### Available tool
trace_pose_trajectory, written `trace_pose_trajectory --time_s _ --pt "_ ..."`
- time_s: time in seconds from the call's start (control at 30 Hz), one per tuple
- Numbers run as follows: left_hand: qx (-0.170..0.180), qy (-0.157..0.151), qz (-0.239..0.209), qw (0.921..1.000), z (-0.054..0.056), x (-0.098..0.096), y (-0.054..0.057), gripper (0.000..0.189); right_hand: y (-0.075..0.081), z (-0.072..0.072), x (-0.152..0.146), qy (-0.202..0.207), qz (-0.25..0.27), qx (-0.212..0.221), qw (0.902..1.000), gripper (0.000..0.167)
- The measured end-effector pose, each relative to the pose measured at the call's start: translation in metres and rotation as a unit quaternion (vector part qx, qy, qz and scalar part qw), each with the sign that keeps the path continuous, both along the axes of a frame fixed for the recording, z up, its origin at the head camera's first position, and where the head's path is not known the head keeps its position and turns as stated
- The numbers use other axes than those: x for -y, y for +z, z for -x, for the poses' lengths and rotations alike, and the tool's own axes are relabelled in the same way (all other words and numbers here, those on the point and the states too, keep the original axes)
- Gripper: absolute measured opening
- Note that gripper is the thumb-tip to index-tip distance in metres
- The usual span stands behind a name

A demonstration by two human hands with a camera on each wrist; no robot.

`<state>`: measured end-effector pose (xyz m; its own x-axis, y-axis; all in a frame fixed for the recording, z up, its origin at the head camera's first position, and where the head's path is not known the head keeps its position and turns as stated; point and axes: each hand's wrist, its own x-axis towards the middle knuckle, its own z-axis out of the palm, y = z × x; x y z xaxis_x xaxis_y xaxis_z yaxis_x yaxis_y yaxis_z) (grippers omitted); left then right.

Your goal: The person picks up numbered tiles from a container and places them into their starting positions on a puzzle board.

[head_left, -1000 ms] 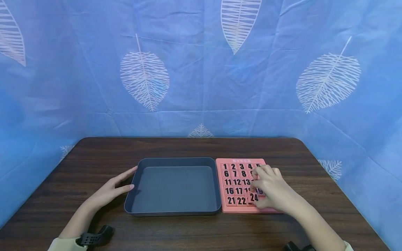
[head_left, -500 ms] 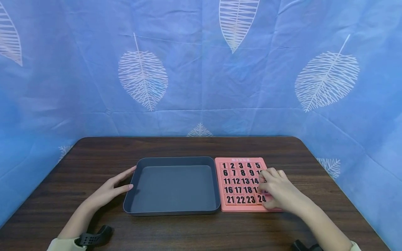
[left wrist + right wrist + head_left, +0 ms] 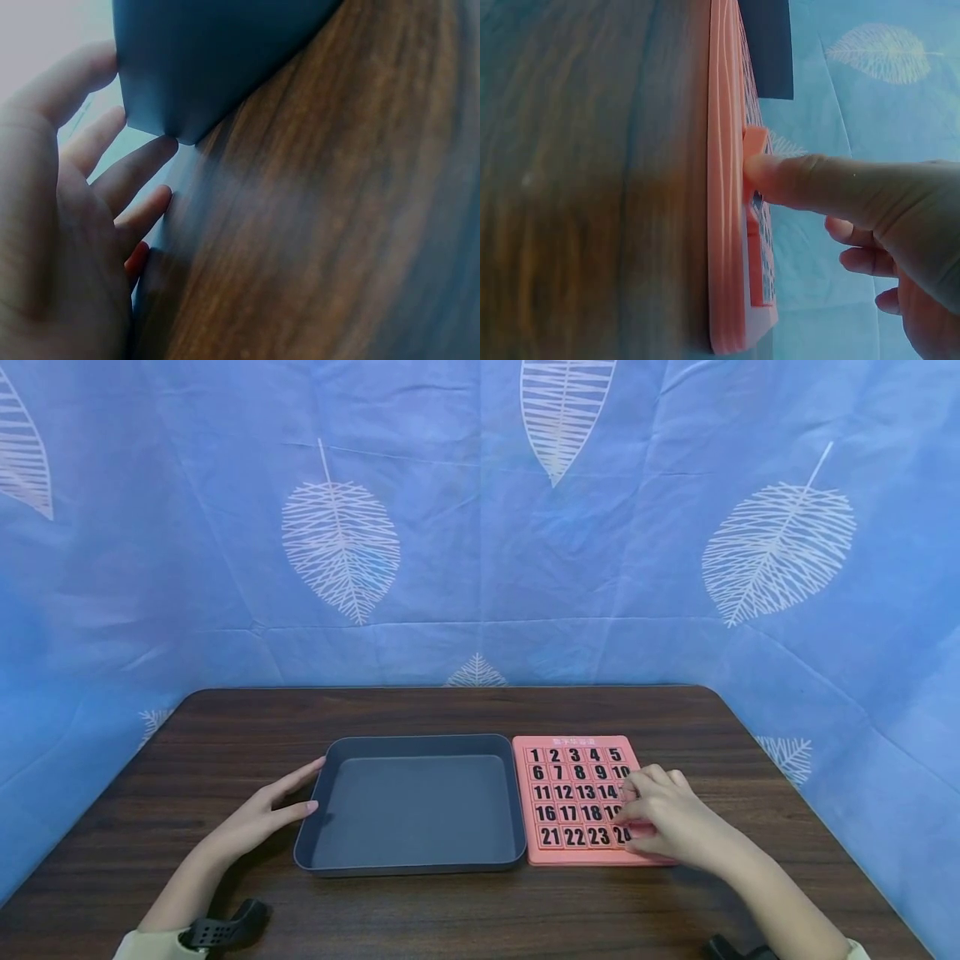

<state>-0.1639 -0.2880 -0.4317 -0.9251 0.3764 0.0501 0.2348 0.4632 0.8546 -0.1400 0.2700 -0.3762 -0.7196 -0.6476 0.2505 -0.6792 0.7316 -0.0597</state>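
A pink number slide puzzle (image 3: 570,858) lies flat on the table, its numbered tiles in rows. Over its lower right part, my right hand (image 3: 675,818) pinches a number tile (image 3: 755,141) at the bottom row; in the right wrist view the thumb presses on this tile, which stands up a little from the board. The index fingertip is hidden behind the thumb there. My left hand (image 3: 258,810) rests with spread fingers against the left side of a dark grey tray (image 3: 420,810). In the left wrist view its fingertips meet the tray's corner (image 3: 172,112).
The tray stands right beside the puzzle's left edge on a dark wooden table (image 3: 420,914). A blue cloth with white leaf prints (image 3: 480,568) hangs behind and around the table. A black band (image 3: 225,931) is on the left wrist.
My right hand has shifted right and lowered tile 24 to the bottom row, to the right of 23, which has come into sight. The left hand stays on the tray.
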Motion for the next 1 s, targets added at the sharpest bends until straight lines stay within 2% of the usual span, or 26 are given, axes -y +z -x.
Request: trace_pose_trajectory --time_s 0.17,0.43,0.8,1.0 --pt "0.003 0.006 0.002 1.0 0.0 0.001 0.001 0.063 0.0 0.0 -0.003 -0.011 -0.005 0.003 0.9999 0.017" --pt "0.002 0.004 0.004 1.0 0.0 0.001 0.0 0.063 -0.01 0.004 -0.007 -0.001 0.021 0.001 0.9998 0.021" --pt "0.002 0.005 0.013 0.9999 -0.002 0.0 0.0 0.063 -0.015 0.005 -0.009 0.007 0.053 0.004 0.9986 0.022" --pt "-0.007 -0.001 0.019 0.9998 -0.004 0.002 0.003 0.062 -0.011 0.0 -0.007 -0.009 0.071 -0.034 0.9969 0.021"
